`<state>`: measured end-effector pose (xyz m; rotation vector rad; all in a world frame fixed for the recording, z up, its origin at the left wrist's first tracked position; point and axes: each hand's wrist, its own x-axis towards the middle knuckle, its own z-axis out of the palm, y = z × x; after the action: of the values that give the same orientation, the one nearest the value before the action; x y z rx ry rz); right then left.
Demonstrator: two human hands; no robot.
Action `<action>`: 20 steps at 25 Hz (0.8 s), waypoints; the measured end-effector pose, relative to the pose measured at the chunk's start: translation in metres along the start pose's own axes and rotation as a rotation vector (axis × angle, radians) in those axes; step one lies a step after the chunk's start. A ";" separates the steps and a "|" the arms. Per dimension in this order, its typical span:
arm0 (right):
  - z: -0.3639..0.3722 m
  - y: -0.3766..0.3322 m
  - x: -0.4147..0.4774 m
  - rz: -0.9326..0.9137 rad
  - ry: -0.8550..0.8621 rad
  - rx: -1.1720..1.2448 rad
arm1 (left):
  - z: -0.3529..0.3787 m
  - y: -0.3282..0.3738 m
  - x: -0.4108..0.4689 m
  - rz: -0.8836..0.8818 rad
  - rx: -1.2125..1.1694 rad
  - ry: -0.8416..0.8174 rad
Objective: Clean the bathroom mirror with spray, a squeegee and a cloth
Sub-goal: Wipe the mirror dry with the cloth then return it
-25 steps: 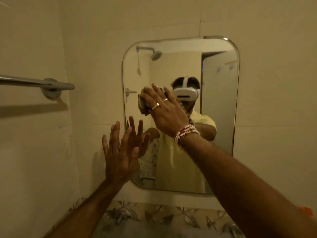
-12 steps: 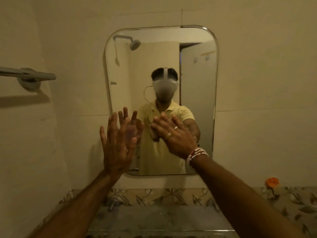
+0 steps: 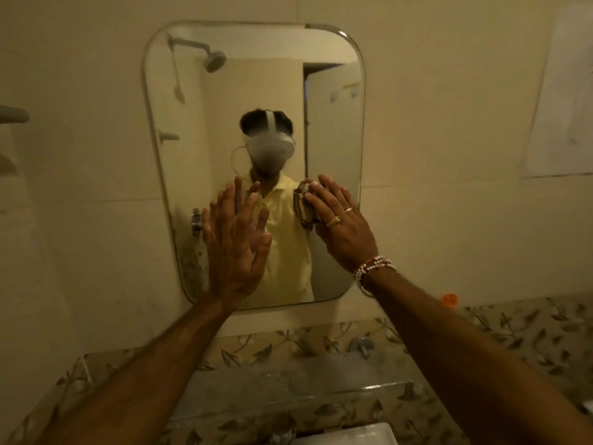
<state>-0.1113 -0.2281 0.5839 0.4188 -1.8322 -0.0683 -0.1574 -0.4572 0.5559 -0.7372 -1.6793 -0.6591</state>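
A rounded rectangular mirror (image 3: pixel 224 101) hangs on the cream tiled wall ahead. My right hand (image 3: pixel 341 224) presses a folded brownish cloth (image 3: pixel 305 203) flat against the glass near the mirror's right edge, about mid height. My left hand (image 3: pixel 236 242) lies with spread fingers against the lower left part of the mirror and holds nothing. No spray bottle or squeegee is in view.
A glass shelf (image 3: pixel 272 380) runs below the mirror over a leaf-patterned tile band. A white basin corner (image 3: pixel 349 436) shows at the bottom. A tap (image 3: pixel 361 345) sits on the wall. A towel rail end (image 3: pixel 12 115) is at far left, an orange cap (image 3: pixel 448 299) at right.
My right hand has swept the cloth from the upper middle of the mirror down and across to its right edge. The left hand has stayed pressed on the lower left glass.
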 end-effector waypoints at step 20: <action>-0.235 0.219 -0.379 0.725 -0.303 -0.250 | 0.268 0.392 -0.118 0.149 -0.610 -0.339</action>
<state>0.1462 0.1362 0.3640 -0.4644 -2.1385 0.1447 -0.0061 -0.0180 0.4023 -1.4593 -1.7088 -0.9966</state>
